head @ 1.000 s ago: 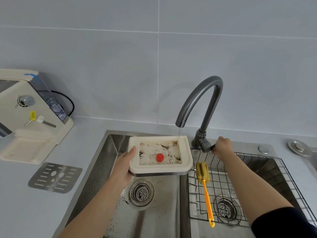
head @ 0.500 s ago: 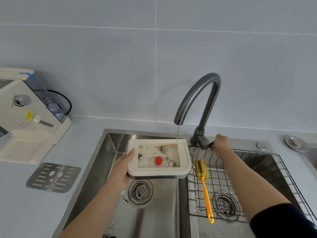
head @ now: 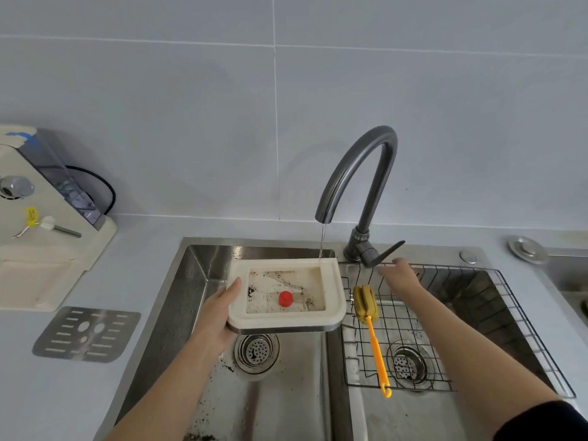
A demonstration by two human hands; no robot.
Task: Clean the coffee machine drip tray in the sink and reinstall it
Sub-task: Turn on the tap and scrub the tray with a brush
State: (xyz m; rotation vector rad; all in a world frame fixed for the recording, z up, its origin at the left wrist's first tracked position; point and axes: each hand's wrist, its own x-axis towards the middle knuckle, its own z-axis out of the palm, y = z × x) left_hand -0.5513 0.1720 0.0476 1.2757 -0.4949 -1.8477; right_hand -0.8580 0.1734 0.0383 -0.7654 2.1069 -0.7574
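Note:
A cream drip tray with a red float and dark coffee stains inside is held level over the left sink basin. My left hand grips its left edge. A thin stream of water falls from the dark faucet onto the tray's far right corner. My right hand hovers just below the raised faucet lever, fingers apart, holding nothing. The cream coffee machine stands at the left on the counter.
A perforated metal grate lies on the counter in front of the machine. A yellow-handled sponge brush rests on the wire rack over the right basin. Coffee grounds speckle the left basin around its drain.
My right hand has let go of the faucet lever and dropped slightly below it. The lever now points up. Water runs in a thin stream into the tray, and its stains have spread.

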